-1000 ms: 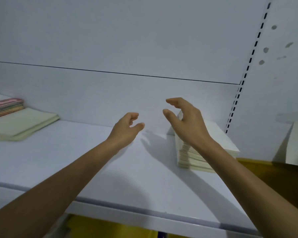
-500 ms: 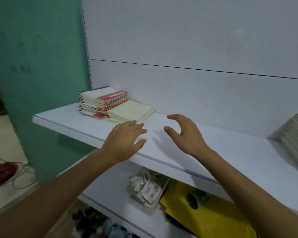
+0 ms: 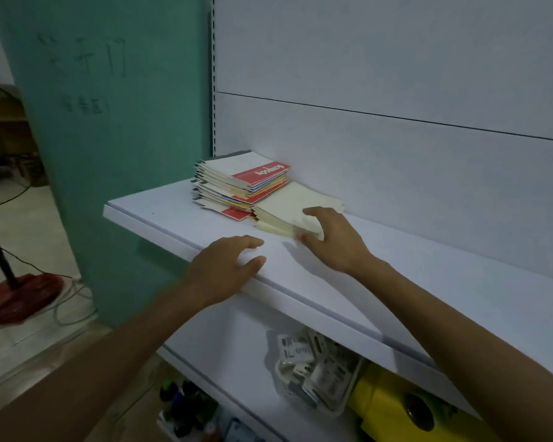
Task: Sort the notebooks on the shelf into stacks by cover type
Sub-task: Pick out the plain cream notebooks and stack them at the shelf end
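A stack of notebooks with red-and-white printed covers (image 3: 241,183) lies at the left end of the white shelf (image 3: 160,215), against the back panel. Right beside it sits a lower stack of plain cream notebooks (image 3: 288,202). My right hand (image 3: 336,240) has its fingers on top of the cream stack's near right corner and its thumb at the front edge, pinching that corner. My left hand (image 3: 224,266) is over the shelf's front edge with fingers loosely spread, holding nothing.
A teal wall (image 3: 109,154) borders the shelf on the left. On the lower shelf stand a white basket of small packets (image 3: 316,374) and a yellow object (image 3: 406,406). A red fan base (image 3: 16,298) with cables sits on the floor at left.
The view has swung left from the shelf's right end to its left end. Both hands moved toward the notebook stacks, and my right hand reached the cream stack and took its corner.
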Available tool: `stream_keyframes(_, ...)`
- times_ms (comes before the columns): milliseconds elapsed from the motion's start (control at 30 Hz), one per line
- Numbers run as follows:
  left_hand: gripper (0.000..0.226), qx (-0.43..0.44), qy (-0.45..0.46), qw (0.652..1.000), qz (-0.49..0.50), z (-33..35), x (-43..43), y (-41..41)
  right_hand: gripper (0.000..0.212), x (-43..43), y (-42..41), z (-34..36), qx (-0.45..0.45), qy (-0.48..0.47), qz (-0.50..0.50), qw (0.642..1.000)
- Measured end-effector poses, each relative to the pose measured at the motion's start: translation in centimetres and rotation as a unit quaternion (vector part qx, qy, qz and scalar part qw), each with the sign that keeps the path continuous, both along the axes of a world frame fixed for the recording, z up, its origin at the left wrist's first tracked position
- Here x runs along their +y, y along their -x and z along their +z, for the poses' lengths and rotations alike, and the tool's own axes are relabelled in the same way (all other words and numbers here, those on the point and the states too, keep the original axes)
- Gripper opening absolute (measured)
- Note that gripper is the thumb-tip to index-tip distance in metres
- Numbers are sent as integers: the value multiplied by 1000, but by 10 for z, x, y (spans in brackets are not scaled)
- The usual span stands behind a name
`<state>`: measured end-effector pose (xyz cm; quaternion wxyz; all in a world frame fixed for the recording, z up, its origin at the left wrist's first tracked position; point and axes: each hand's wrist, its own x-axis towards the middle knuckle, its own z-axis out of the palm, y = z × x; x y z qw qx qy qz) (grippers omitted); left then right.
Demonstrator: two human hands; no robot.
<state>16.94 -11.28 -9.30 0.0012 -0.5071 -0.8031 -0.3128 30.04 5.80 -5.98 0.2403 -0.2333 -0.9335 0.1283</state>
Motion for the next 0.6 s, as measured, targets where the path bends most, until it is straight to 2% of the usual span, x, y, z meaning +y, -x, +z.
stream_keyframes(133,30,-144,-66,987,7,10,19,29,51,29,54,8,8,22,0,1000)
stream_keyframes(233,24,-233,-82,969,9,17,39,51,52,52,88,9,2,29,-10,1000)
stream_keyframes(300,16,-292,-100,951,6,18,51,59,56,66,105,4,-38,22,-23,999)
stream_keyframes(367,15,-324,-117,939,4,16,60,65,60,76,116,-9,-117,-13,-30,993)
stream_keyframes(433,21,-349,-113,930,9,18,65,73,63,84,122,-21,-173,-33,-29,984)
stream_keyframes(533,21,-430,-83,898,33,26,68,89,66,88,123,-26,-179,-27,-29,983)
stream_keyframes(600,22,-452,-39,891,31,29,71,99,77,84,122,-22,-186,-22,-33,982)
